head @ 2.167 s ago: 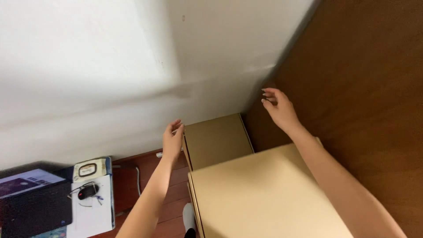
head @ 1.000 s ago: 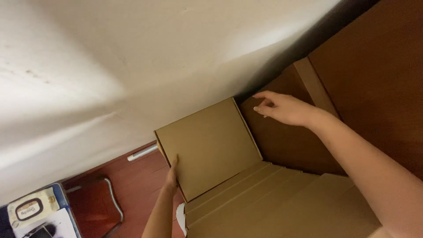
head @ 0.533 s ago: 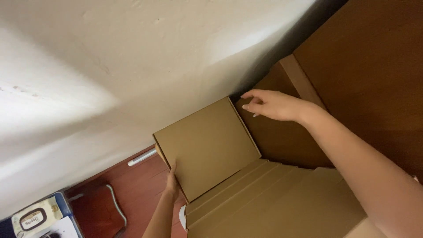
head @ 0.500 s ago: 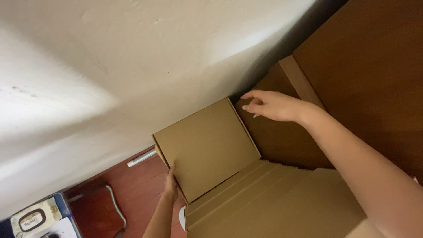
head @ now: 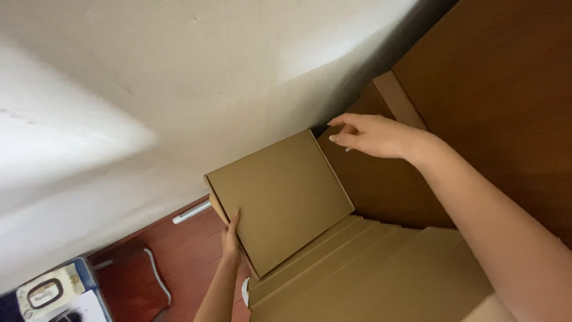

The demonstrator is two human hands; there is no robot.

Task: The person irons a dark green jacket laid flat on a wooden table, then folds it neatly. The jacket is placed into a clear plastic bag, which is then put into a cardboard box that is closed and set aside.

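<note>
— Head view, starting at the hands: the left hand lies flat along the lower left edge of the flat cardboard box, fingers straight, pressing the side rather than wrapping it. The right hand sits at the box's far right corner, fingers loosely extended and open, fingertips just beside the corner; I cannot tell whether they touch it.

— Where is the box itself?

— Tilted, its far edge toward the white wall, its near edge resting on the stack of folded cardboard below it.

— How would it handle?

— Light and fairly stiff, I judge, being thin corrugated board (the faces may flex if squeezed mid-panel). The smooth surface could slip, so opposite edges or corners seem the best places to hold it.

— And around it?

— Right of the box stands a brown wooden panel, close enough to crowd the right hand. Left of and below the box is red-brown floor with a white rod along the wall's foot, and farther left a small blue-edged package.
</note>
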